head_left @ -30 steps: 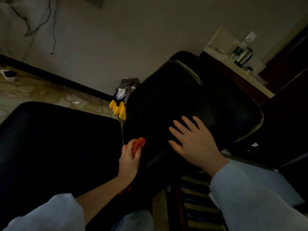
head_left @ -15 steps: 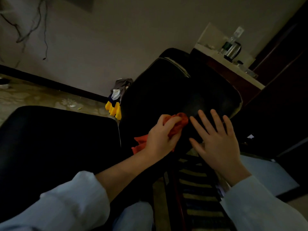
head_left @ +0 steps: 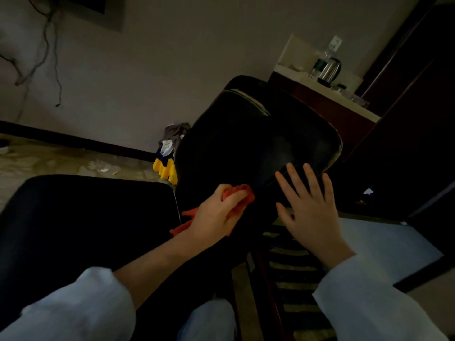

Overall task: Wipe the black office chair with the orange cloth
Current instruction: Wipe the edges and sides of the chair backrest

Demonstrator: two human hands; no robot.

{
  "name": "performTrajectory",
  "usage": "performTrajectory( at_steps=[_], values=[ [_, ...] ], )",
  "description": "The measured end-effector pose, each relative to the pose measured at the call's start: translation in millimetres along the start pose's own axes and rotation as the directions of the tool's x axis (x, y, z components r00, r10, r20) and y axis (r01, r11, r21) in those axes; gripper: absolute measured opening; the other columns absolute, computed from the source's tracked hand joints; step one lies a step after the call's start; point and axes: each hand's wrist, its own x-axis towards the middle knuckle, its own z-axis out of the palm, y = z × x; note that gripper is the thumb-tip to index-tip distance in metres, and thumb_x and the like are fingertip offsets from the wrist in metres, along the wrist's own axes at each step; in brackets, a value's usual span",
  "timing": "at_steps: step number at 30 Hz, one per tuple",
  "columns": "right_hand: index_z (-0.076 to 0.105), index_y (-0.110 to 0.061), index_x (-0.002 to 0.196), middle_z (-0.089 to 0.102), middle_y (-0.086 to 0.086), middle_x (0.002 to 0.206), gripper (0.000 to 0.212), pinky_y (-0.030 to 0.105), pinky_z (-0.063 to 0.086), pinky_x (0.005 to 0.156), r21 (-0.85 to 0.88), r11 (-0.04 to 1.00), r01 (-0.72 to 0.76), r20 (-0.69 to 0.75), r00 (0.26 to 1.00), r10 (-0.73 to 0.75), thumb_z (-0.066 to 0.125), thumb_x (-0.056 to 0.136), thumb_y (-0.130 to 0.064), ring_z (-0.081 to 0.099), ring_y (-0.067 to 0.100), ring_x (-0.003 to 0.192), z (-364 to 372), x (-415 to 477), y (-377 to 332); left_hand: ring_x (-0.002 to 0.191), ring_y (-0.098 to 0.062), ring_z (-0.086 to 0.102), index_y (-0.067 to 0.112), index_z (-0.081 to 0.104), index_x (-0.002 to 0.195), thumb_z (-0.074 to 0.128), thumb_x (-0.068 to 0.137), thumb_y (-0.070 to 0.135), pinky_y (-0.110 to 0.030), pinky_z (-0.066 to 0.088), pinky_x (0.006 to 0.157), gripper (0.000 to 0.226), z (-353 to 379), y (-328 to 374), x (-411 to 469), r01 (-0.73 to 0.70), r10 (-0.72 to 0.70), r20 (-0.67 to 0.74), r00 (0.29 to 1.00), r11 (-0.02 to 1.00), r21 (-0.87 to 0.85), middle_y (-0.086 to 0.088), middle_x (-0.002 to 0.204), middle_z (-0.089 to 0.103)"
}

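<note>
Head view: The chair (head_left: 246,148) fills the centre. Its black padded panel is smooth, faintly glossy and rounded at the corners, with a pale, worn seam along the top edge. The left hand (head_left: 216,215) grips the cloth (head_left: 247,196), fingers curled round it. The cloth is orange, soft and bunched, and is pressed against the lower left part of the panel, with a loose corner trailing below the wrist. The right hand (head_left: 310,212) lies released, fingers straight and spread, flat on the panel just beside the cloth. A second black cushion (head_left: 86,217), matte and rounded, lies at left. Crumpled yellow fabric (head_left: 163,168) sits on the mottled floor (head_left: 49,158). A metal kettle (head_left: 330,68) stands on the pale-topped counter (head_left: 344,99).
</note>
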Motion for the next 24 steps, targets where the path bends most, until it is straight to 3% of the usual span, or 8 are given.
performTrajectory(
  at_steps=[5,9,13,18,21,24],
  values=[
    [0.04,-0.009,0.14,0.04,0.01,0.147,0.065,0.044,0.003,0.114,0.022,0.998,-0.053,0.067,0.996,0.051,0.037,0.084,-0.041,0.023,0.027,0.138,-4.9,-2.4,-0.7,0.089,-0.021,0.062,0.017,0.051,0.128,0.054,0.091,0.026,-0.025,0.053,0.073,0.038,11.3,31.1,62.5,-0.087,0.087,-0.068,0.994,0.996,0.003,-0.013,0.116,0.053],
    [0.037,-0.015,0.141,0.039,0.012,0.147,0.063,0.045,-0.001,0.113,0.039,0.998,-0.053,0.113,0.992,0.048,0.036,0.084,-0.041,0.022,0.03,0.138,-10.4,-1.9,-5.9,0.08,-0.021,0.062,0.02,0.046,0.122,0.045,0.09,0.033,-0.027,0.054,0.061,0.035,26.6,31.2,41.2,-0.012,0.009,-0.198,0.98,1.0,-0.018,-0.014,0.109,0.056],
    [0.045,-0.021,0.139,0.038,0.018,0.147,0.059,0.05,-0.003,0.113,0.021,1.0,-0.019,0.167,0.986,0.015,0.035,0.084,-0.042,0.02,0.037,0.138,-10.5,1.2,-19.0,0.085,-0.02,0.063,0.02,0.047,0.12,0.049,0.088,0.032,-0.028,0.056,0.065,0.034,33.1,14.3,13.6,0.085,-0.105,-0.251,0.962,0.992,-0.091,-0.012,0.109,0.056],
    [0.058,-0.015,0.129,0.052,0.01,0.138,0.055,0.053,0.006,0.111,0.053,0.992,0.116,0.212,0.969,-0.125,0.034,0.087,-0.043,0.029,0.035,0.136,-2.1,12.1,-43.8,0.096,-0.009,0.056,0.023,0.049,0.122,0.047,0.09,0.04,-0.017,0.049,0.079,0.037,38.9,-13.6,-40.5,0.239,-0.303,-0.262,0.916,0.939,-0.249,0.001,0.114,0.05],
    [0.064,-0.015,0.122,0.059,0.009,0.13,0.055,0.051,0.016,0.109,0.1,0.969,0.224,0.258,0.935,-0.243,0.033,0.089,-0.045,0.046,0.032,0.129,4.1,21.8,-58.5,0.091,-0.006,0.056,0.014,0.055,0.123,0.047,0.089,0.043,-0.003,0.04,0.077,0.045,43.8,-22.0,-53.4,0.325,-0.413,-0.259,0.873,0.889,-0.322,0.008,0.111,0.047],
    [0.069,-0.01,0.114,0.065,0.008,0.121,0.061,0.048,0.022,0.105,0.104,0.936,0.336,0.361,0.864,-0.35,0.03,0.089,-0.05,0.055,0.028,0.121,12.3,37.2,-68.6,0.086,-0.002,0.054,0.013,0.056,0.124,0.046,0.088,0.042,-0.002,0.04,0.073,0.047,46.5,-27.8,-44.8,0.349,-0.442,-0.249,0.862,0.873,-0.339,0.01,0.108,0.046]
  ],
)
